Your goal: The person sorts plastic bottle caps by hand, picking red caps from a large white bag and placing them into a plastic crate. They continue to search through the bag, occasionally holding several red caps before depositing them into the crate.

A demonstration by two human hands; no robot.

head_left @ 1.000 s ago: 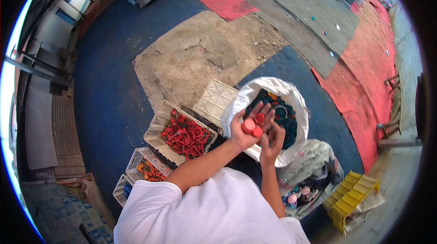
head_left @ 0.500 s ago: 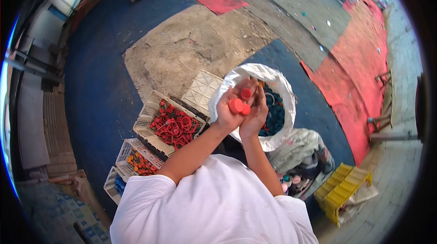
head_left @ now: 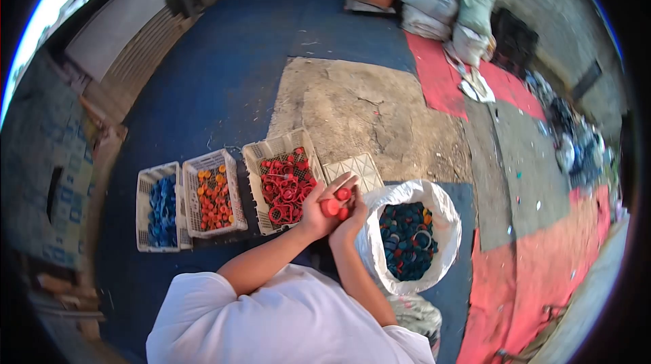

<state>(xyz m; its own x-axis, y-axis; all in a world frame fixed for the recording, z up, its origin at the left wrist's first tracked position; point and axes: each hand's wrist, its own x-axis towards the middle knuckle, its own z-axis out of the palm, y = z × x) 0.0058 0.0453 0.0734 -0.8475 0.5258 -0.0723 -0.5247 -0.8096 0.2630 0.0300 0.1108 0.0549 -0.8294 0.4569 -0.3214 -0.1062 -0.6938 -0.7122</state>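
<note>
- Left hand [head_left: 316,215] and right hand [head_left: 350,221] have been swung leftward, from over the white sack [head_left: 447,235];
- red caps [head_left: 329,208] are cradled in the left palm, loosely cupped, unclenched; the right's finger curl cannot be told;
- they are held between sack and crate of red pieces [head_left: 253,181], near its right edge;
- caps are seemingly being carried; level palms are called for.

single head-worn fisheye view, looking forward and down, hands [head_left: 315,215] close below, floor [head_left: 366,103] beyond
</note>
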